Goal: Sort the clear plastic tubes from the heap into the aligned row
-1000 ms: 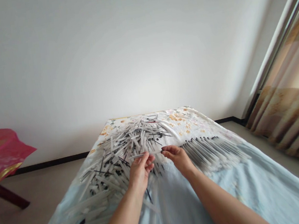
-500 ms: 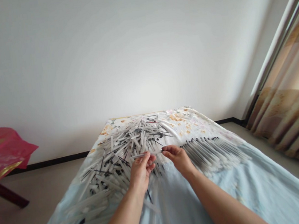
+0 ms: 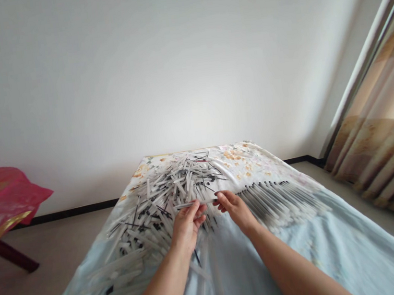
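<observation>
A slim translucent pen (image 3: pixel 207 201) lies level between my two hands above the table. My left hand (image 3: pixel 188 226) is closed, pinching its barrel between thumb and fingers. At the pen's dark right end, the thumb and fingers of my right hand (image 3: pixel 237 211) are closed on it. Behind and left of my hands spreads a loose pile of pen parts (image 3: pixel 178 184): whitish clear barrels, thin black rods and small black caps. Beside my right hand, a neat row of pens with black ends (image 3: pixel 276 200) lies side by side.
A floral and pale blue cloth (image 3: pixel 242 161) covers the table, which reaches toward a white wall (image 3: pixel 187 71). A red plastic bag (image 3: pixel 3 197) sits at the left on something with a dark wooden leg (image 3: pixel 15 256). A patterned curtain (image 3: pixel 392 141) hangs at the right.
My hands and the pen have shifted very slightly right. The fingers of my right hand have changed position a little at the pen's dark end.
</observation>
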Available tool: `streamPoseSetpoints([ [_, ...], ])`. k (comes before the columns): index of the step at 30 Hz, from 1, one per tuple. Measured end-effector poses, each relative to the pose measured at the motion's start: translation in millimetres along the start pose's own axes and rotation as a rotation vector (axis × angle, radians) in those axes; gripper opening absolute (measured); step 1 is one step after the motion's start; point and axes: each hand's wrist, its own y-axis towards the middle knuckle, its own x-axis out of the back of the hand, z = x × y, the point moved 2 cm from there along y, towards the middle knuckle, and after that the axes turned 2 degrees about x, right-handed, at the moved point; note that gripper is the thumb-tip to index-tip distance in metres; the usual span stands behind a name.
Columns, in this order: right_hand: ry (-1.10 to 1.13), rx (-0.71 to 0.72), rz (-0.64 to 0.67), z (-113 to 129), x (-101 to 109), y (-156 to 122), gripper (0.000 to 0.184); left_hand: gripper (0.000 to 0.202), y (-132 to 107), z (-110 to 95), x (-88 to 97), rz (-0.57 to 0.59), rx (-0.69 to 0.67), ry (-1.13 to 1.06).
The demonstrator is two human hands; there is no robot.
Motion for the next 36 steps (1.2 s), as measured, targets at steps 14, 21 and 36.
streamPoseSetpoints([
  [14,0.055,0.027,0.029,-2.1,3.0,1.3,0.037,0.022,-1.6,-3.1,-1.4,0.002,0.000,0.013],
  [21,0.011,-0.051,-0.002,-2.2,3.1,0.9,0.040,0.025,-1.7,-2.5,-1.8,0.011,-0.003,0.026],
  [36,-0.013,-0.019,0.014,-1.5,3.6,2.0,0.034,0.022,-2.2,-1.2,-2.7,0.020,-0.002,0.036],
])
